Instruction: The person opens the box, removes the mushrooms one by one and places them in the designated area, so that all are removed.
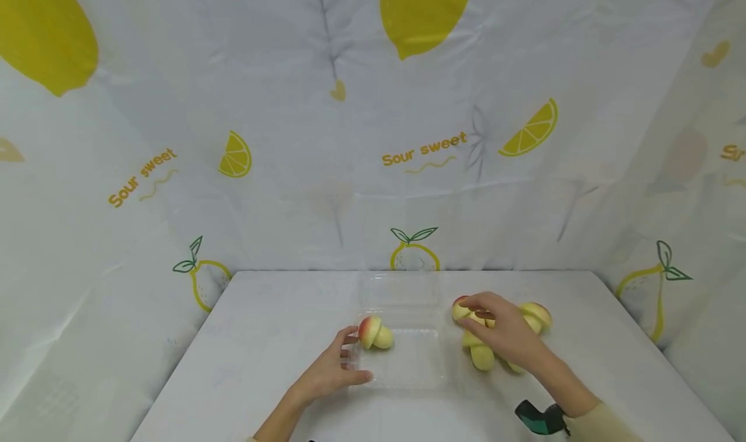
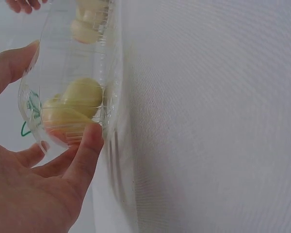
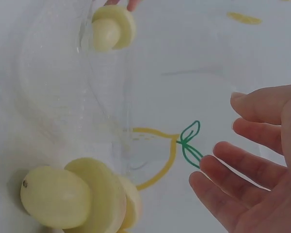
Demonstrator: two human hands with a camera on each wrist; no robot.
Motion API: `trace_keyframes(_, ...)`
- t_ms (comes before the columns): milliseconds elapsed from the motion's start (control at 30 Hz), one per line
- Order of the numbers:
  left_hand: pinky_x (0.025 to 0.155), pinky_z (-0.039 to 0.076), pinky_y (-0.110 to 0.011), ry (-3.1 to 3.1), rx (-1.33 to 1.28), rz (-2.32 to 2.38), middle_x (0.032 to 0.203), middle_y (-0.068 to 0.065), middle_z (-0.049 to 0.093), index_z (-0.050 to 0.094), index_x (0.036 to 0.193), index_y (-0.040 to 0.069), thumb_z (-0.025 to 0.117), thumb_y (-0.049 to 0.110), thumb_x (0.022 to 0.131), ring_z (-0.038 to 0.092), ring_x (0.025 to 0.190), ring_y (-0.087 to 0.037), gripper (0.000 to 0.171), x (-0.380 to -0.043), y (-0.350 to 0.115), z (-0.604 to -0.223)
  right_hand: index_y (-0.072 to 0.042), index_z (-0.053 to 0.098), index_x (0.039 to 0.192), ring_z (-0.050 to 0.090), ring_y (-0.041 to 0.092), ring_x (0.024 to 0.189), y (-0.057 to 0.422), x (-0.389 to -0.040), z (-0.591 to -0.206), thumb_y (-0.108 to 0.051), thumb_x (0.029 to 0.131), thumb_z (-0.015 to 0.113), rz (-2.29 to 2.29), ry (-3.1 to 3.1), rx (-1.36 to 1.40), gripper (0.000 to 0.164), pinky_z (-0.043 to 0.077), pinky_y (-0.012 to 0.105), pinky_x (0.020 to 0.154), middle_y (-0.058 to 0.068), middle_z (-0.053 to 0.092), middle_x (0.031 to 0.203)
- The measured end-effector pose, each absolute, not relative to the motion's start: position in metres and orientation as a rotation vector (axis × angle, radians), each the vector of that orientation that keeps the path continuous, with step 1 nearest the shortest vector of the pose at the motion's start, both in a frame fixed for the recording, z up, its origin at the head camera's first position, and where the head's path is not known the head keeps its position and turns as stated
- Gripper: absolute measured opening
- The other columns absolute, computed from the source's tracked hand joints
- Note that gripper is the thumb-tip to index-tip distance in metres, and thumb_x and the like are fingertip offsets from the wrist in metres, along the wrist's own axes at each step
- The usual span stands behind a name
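A clear plastic hinged box stands on the table with its lid folded back. Inside at its left is one mushroom-shaped piece, pale yellow with a red blush on its cap. My left hand holds the box's left side, thumb and fingers spread along the wall, as the left wrist view confirms. Over a group of similar mushroom-shaped pieces to the right of the box hovers my right hand. Its fingers are loosely bent with nothing between them in the right wrist view, and it partly hides the group.
The white table ends at a white curtain printed with lemons, which also rises on both sides. A dark and green strap is at the right wrist.
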State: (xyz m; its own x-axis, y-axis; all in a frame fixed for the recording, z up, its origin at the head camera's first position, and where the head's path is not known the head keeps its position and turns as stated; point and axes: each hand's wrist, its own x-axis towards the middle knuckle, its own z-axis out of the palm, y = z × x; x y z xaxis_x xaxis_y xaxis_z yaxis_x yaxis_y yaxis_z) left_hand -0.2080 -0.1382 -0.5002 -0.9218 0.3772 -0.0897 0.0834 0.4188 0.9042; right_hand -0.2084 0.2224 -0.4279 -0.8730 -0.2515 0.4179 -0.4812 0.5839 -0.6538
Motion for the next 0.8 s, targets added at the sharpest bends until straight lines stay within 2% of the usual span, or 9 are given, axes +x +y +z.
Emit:
trace_keyframes(167, 0.102, 0.047, -0.052, 2.393, 0.381, 1.502, 0.151, -0.016, 0.043, 0.031, 0.155, 0.014, 0.087, 0.027, 0.082, 0.049, 0.128, -0.037, 0.093, -0.208, -0.137, -0.501, -0.009, 0.071, 0.112, 0.066, 0.026, 0.102, 0.211, -0.215, -0.430, -0.013, 0.092, 0.076, 1.211, -2.540, 0.655, 0.021, 0.057, 0.043, 0.088, -0.002, 0.068, 0.108)
trace_keyframes(533, 0.100, 0.049, -0.051, 2.420, 0.397, 1.483, 0.149, -0.016, 0.045, 0.032, 0.154, 0.013, 0.087, 0.027, 0.082, 0.051, 0.125, -0.036, 0.092, -0.209, -0.138, -0.501, -0.008, 0.070, 0.116, 0.065, 0.024, 0.106, 0.180, -0.231, -0.434, -0.015, 0.093, 0.075, 1.263, -2.559, 0.741, 0.024, 0.056, 0.039, 0.091, 0.001, 0.067, 0.113)
trace_keyframes(800, 0.099, 0.049, -0.053, 2.413, 0.365, 1.482, 0.149, -0.016, 0.045, 0.032, 0.154, 0.015, 0.087, 0.027, 0.081, 0.052, 0.125, -0.037, 0.092, -0.208, -0.137, -0.501, -0.007, 0.070, 0.116, 0.065, 0.022, 0.106, 0.156, -0.239, -0.435, -0.014, 0.095, 0.073, 1.252, -2.555, 0.908, 0.023, 0.055, 0.045, 0.093, 0.003, 0.067, 0.114)
